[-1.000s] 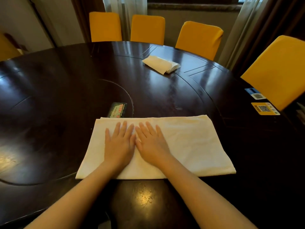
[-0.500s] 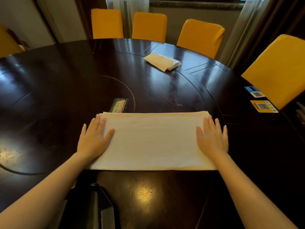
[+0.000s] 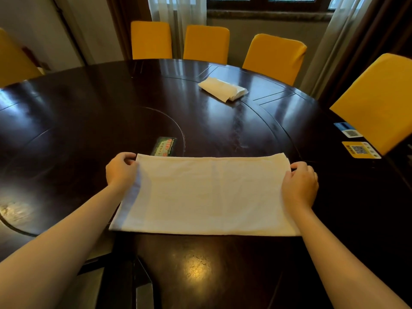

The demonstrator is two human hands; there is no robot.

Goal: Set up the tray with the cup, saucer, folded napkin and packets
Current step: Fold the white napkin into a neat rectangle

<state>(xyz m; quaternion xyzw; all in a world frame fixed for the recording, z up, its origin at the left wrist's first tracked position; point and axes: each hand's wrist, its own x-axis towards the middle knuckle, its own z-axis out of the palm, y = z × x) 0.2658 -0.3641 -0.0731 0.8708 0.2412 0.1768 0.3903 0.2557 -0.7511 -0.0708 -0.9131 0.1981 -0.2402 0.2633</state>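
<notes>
Nothing in front of me can be read outright. The green packet [image 3: 164,146] on my table [image 3: 89,121], just above the frame's centre, carries red and white printed characters, too small and blurred to make out. At the right edge of the frame a yellow sticker [image 3: 360,149] and a blue-and-white sticker [image 3: 348,129] each show a QR code with tiny print around it, also illegible.
</notes>
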